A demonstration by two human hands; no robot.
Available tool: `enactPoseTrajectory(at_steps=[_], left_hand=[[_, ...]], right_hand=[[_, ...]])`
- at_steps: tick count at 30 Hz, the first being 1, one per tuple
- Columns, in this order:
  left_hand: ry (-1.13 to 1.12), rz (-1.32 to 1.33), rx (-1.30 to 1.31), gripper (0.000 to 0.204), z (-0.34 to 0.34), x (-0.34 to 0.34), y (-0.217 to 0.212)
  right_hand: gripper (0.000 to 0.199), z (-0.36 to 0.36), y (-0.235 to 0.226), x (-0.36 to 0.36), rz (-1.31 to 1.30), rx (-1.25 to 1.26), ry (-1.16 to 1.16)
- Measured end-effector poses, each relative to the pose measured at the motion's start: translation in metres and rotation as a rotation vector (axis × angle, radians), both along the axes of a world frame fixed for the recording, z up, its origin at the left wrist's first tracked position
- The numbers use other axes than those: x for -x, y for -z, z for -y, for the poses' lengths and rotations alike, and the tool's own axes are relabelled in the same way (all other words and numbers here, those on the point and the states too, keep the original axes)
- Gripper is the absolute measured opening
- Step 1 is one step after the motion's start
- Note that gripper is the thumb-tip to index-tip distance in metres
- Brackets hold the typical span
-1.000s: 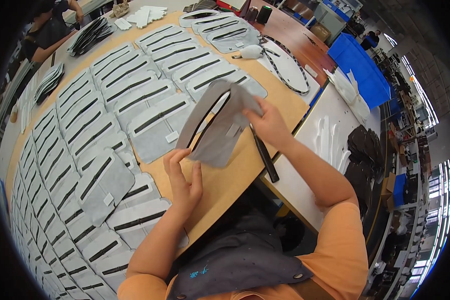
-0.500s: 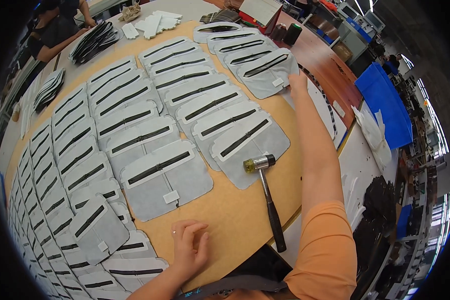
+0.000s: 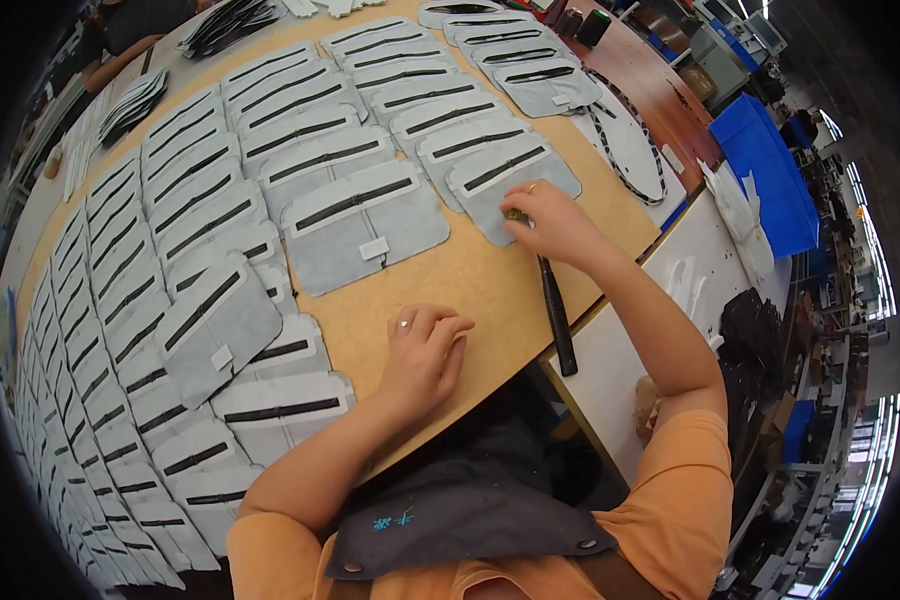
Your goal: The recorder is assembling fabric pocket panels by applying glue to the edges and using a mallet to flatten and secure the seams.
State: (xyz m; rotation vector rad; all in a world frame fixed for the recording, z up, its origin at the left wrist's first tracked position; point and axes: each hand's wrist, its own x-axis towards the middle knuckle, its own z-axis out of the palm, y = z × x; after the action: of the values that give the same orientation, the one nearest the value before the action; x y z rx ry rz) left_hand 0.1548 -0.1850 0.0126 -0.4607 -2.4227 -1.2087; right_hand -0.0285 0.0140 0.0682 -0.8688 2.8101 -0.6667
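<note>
My right hand [image 3: 552,222] is closed over the head of a small mallet, its fingers and thumb around the head. A yellow striking face shows between the fingertips, and the mallet's black handle [image 3: 558,325] points toward me. The mallet head lies over the lower edge of a grey fabric panel [image 3: 490,205] with a black zipper strip in a white frame. Near the board's front edge rests my left hand [image 3: 425,350], loosely bent with nothing in it. Beyond it lies another grey panel [image 3: 340,250] with a small white tag.
Rows of overlapping zippered panels [image 3: 200,190] cover the left and far parts of the tan board [image 3: 490,310]. On the right stand a blue bin [image 3: 770,190] and white plastic bags [image 3: 740,220]. A person [image 3: 120,40] is at the far left, near a stack of dark pieces [image 3: 225,25].
My right hand has come back from the far right panels to the mallet head. My left hand remains near the board's front edge. The view has shifted, showing more of my lap.
</note>
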Motion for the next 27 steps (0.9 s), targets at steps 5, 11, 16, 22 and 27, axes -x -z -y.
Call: enactPoseTrajectory(at_steps=[5, 11, 16, 22, 27], left_hand=[[0.123, -0.173, 0.124, 0.03, -0.015, -0.018, -0.028], [0.075, -0.079, 0.333, 0.027, -0.007, -0.007, -0.036], [0.033, 0.019, 0.457, 0.024, 0.012, 0.053, -0.012], [0.104, 0.067, 0.468, 0.022, -0.023, 0.06, -0.009], [0.158, 0.033, 0.406, 0.022, -0.02, 0.025, -0.018]], right_hand=[[0.051, 0.009, 0.011, -0.047, -0.459, -0.352, 0.004], [0.055, -0.033, 0.042, -0.057, -0.106, -0.24, 0.331], [0.045, -0.049, 0.036, -0.056, -0.096, -0.03, 0.411], [0.03, -0.028, 0.048, -0.058, -0.608, -0.104, 0.109], [0.015, 0.009, 0.06, -0.031, -0.439, -0.19, 0.032]])
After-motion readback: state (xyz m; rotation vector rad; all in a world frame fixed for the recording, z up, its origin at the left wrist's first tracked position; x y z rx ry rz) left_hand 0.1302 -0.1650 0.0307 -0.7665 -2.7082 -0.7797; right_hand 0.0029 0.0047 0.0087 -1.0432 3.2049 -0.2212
